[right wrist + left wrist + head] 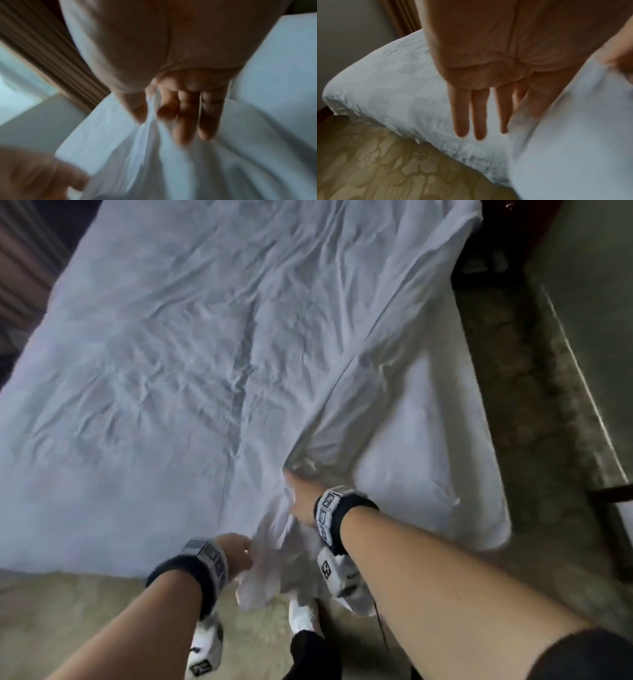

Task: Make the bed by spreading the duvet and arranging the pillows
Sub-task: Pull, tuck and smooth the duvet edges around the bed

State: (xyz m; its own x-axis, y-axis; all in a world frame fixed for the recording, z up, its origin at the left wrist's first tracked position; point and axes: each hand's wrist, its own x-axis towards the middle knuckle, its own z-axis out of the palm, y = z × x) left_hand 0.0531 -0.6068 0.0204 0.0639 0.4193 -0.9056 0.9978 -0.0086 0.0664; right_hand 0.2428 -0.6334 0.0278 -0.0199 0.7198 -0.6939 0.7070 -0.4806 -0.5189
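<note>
The white, creased duvet [178, 364] covers most of the bed in the head view. Its near right corner is bunched and lifted off the mattress at the bed's foot. My right hand [299, 498] grips that bunch; in the right wrist view its thumb and forefinger [152, 116] pinch a fold of the duvet [171, 169]. My left hand [239, 553] holds the hanging cloth just below. In the left wrist view the duvet edge [573, 135] runs between its thumb and forefinger, and the other fingers [462, 115] are straight. No pillow is in view.
A strip of bare white mattress [421, 440] shows along the bed's right side. Patterned beige carpet [85, 611] lies around the foot of the bed, with my white shoes [301, 614] on it. Dark wooden furniture [486, 251] stands at the far right, curtains [20, 268] at the far left.
</note>
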